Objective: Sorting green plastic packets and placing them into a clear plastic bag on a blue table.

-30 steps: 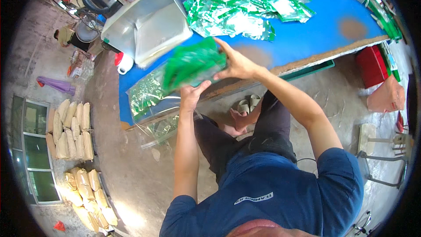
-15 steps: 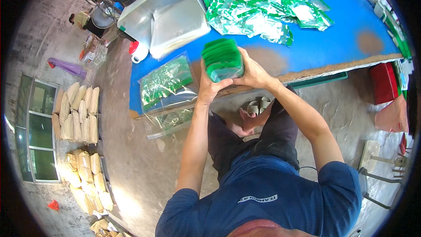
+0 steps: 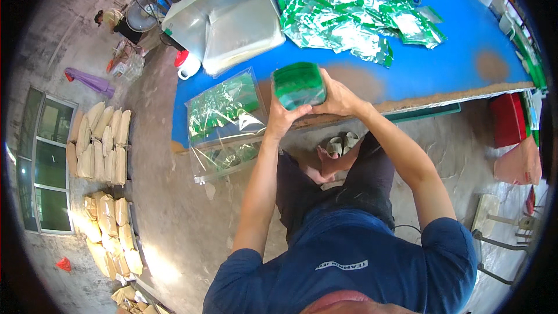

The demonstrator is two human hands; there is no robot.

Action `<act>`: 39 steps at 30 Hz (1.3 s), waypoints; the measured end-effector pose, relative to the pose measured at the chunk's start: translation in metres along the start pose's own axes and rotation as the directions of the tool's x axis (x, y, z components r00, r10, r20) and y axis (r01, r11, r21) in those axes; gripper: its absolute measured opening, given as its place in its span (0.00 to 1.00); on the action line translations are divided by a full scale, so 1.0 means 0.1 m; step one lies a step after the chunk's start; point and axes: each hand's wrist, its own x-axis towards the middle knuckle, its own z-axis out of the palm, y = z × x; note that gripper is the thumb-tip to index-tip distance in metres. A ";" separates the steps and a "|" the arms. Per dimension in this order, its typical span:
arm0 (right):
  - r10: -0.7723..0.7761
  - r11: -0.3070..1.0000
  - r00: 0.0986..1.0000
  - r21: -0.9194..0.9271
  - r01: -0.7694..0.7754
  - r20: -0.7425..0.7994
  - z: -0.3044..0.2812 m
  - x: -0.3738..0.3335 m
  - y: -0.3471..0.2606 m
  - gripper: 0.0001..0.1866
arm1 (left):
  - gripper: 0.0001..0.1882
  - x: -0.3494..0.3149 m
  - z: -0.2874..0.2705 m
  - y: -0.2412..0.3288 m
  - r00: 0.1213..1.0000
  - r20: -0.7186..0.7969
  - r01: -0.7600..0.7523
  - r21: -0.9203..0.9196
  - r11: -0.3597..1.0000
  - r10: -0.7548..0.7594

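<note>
A thick stack of green-edged packets is gripped upright between my two hands, above the front edge of the blue table. My left hand closes on its left and near side. On the other side my right hand presses against it, and the thumbs meet near the bottom. Slight blur hides the single packets. Left of my hands lies a large clear plastic bag with green packets inside, its near end hanging over the table edge. Beyond the stack spreads a heap of loose green and silver packets.
A metal tray with clear sheets in it stands at the back left, a white mug-like container with a red lid beside it. Below on the right are a red bin and a stool. Another person is far left.
The packets' top edges look more even than before, when they were slightly fanned. Both hands keep their hold in nearly the same place, while the whole view has shifted a little.
</note>
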 end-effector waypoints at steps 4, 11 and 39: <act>0.009 0.997 0.999 0.081 -0.014 0.053 0.02 -0.03 0.00 0.51 | 0.48 0.00 -0.05 0.06 0.981 0.038 0.189 -0.022 0.982 -0.188; -0.051 0.988 0.997 -0.139 0.059 0.064 0.05 -0.11 0.00 0.49 | 0.47 -0.04 -0.16 -0.03 0.987 0.140 0.036 0.259 0.965 -0.074; 0.352 0.736 0.902 0.522 -0.432 0.250 0.39 -0.93 -0.56 0.55 | 0.51 -1.24 0.19 0.38 0.970 -0.094 0.093 -0.712 0.696 -0.226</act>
